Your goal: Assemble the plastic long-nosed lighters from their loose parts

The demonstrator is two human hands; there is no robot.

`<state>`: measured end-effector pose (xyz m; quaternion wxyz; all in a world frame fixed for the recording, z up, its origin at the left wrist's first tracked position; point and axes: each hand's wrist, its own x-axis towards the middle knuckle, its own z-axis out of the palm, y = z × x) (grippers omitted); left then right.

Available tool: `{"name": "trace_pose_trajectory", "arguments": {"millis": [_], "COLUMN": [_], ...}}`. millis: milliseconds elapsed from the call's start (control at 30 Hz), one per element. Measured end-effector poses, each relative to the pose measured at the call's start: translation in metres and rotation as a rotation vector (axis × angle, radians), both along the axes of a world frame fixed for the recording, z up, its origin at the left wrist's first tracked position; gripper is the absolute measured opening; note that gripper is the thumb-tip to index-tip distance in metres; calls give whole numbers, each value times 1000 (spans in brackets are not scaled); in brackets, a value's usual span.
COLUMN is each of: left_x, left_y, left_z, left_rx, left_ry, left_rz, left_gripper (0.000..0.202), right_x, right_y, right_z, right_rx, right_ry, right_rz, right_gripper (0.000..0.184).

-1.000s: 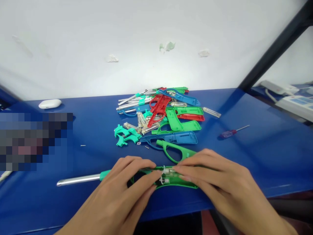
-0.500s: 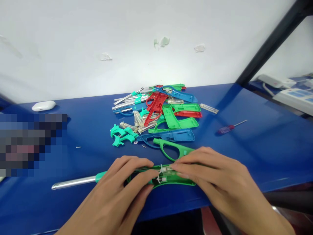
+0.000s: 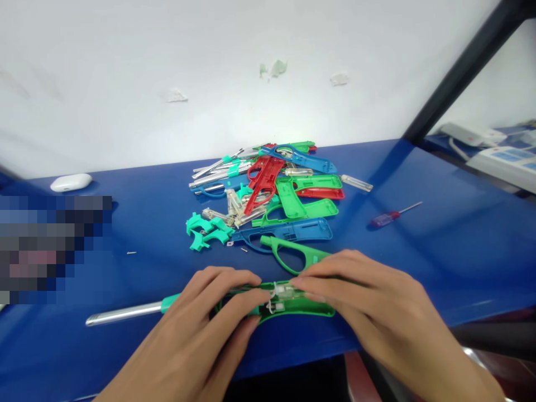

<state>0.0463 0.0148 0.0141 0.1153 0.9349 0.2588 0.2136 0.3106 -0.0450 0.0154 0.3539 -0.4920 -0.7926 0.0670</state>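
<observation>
Head view: everything shifts slightly left since the earlier frame; the hands, slightly apart, keep their places. Near the blue table's (image 3: 452, 240) front edge, the left hand (image 3: 201, 326) clamps a smooth, hollow green shell (image 3: 312, 307) bearing a glossy metal tube (image 3: 123, 314). Right-hand fingertips (image 3: 298, 283) meet a clear plastic cartridge (image 3: 285, 292), grip uncertain. Fingers hide the shell's midsection; pixelation obscures a dark object (image 3: 50, 251).

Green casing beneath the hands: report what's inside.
Inside the green casing, a clear part and white pieces show. The left hand hides most contents toward the metal tube; the right hand covers part of the other end.
</observation>
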Motion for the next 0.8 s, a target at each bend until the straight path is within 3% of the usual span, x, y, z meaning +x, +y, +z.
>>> {"name": "trace_pose_trajectory", "arguments": {"millis": [800], "left_x": [3], "left_y": [-1], "left_z": [2], "left_rx": [-6], "left_ry": [26], "left_rz": [-4], "left_gripper": [36], "right_x": [-1], "right_y": [-2], "right_z": [-2], "right_rx": [-25], "right_ry": [0], "right_rz": [2], "right_gripper": [36]}}
